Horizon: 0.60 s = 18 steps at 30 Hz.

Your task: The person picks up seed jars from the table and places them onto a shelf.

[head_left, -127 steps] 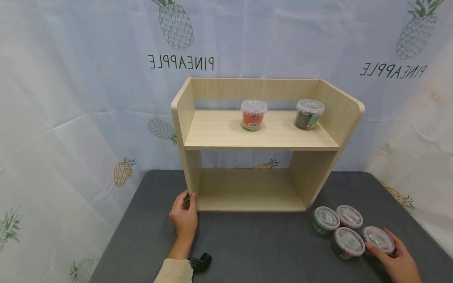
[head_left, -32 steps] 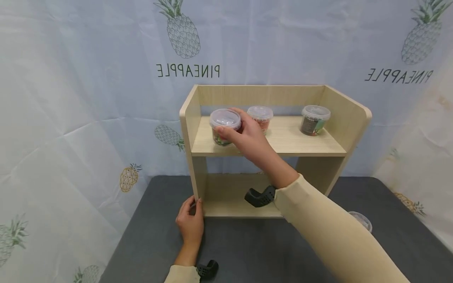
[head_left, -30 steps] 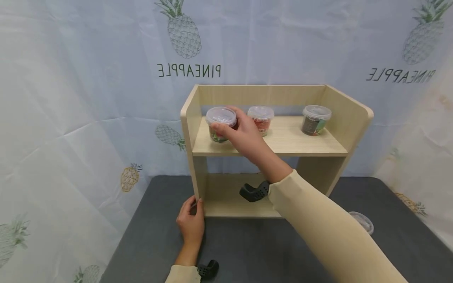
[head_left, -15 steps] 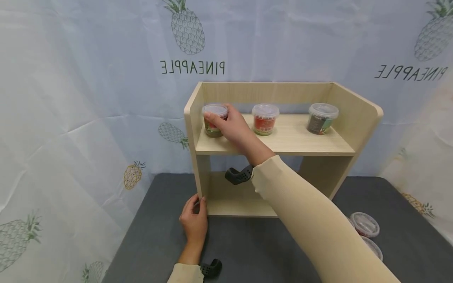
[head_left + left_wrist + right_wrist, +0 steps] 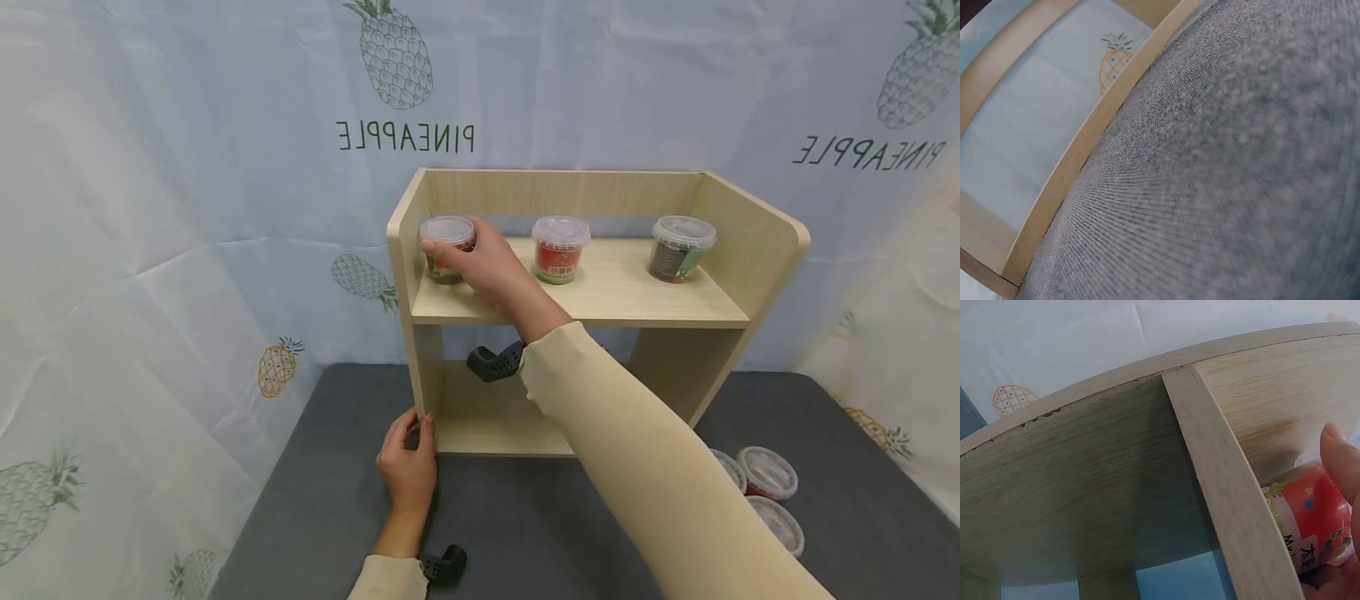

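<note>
My right hand (image 5: 495, 267) grips a small lidded plastic tub (image 5: 447, 231) at the left end of the wooden shelf unit's upper board (image 5: 615, 304). In the right wrist view the tub (image 5: 1319, 506) shows a red label, with my thumb (image 5: 1338, 453) along its side. Its base is at the board, close to the left side panel. My left hand (image 5: 408, 471) holds the front bottom edge of that panel (image 5: 408, 333) between thumb and fingers; the left wrist view shows the unit's lower edge (image 5: 1091, 134) on the grey table but not the hand.
On the upper board stand a red-labelled tub (image 5: 558, 250) in the middle and a dark-labelled tub (image 5: 678, 250) at the right. Three lidded tubs, one of them here (image 5: 768, 472), sit on the table (image 5: 832, 442) at the right, partly behind my right sleeve (image 5: 637, 450).
My right hand has taken a tub from the group on the table, carried it up to the upper board and moved it left and down there. The left hand has stayed at the panel.
</note>
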Available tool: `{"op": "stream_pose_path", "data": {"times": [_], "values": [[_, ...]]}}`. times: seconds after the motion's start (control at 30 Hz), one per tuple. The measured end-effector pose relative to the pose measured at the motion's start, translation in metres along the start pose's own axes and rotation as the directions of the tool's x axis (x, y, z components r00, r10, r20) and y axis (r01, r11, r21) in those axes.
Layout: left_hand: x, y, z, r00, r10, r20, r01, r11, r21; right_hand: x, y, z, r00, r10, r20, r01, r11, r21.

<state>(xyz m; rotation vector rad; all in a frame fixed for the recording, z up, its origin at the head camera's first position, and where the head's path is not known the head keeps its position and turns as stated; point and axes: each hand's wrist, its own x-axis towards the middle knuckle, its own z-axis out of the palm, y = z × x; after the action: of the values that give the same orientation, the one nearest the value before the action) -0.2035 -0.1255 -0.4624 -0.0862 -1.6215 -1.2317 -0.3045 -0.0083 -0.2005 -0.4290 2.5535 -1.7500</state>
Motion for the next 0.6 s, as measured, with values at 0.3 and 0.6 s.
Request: {"op": "stream_pose_path", "data": {"times": [0.3,0.6], "values": [[-0.003,-0.011,-0.001,1.0,-0.007,0.02,0.007,1.0,-0.004,-0.001,0.002,0.003,1.0,-0.017,-0.024,0.015,0.997,-0.073],[-0.002,-0.007,0.001,1.0,-0.027,0.008,0.027,1.0,0.009,-0.002,0.003,0.004,0.999,-0.041,-0.032,0.037,0.993,-0.115]]}}
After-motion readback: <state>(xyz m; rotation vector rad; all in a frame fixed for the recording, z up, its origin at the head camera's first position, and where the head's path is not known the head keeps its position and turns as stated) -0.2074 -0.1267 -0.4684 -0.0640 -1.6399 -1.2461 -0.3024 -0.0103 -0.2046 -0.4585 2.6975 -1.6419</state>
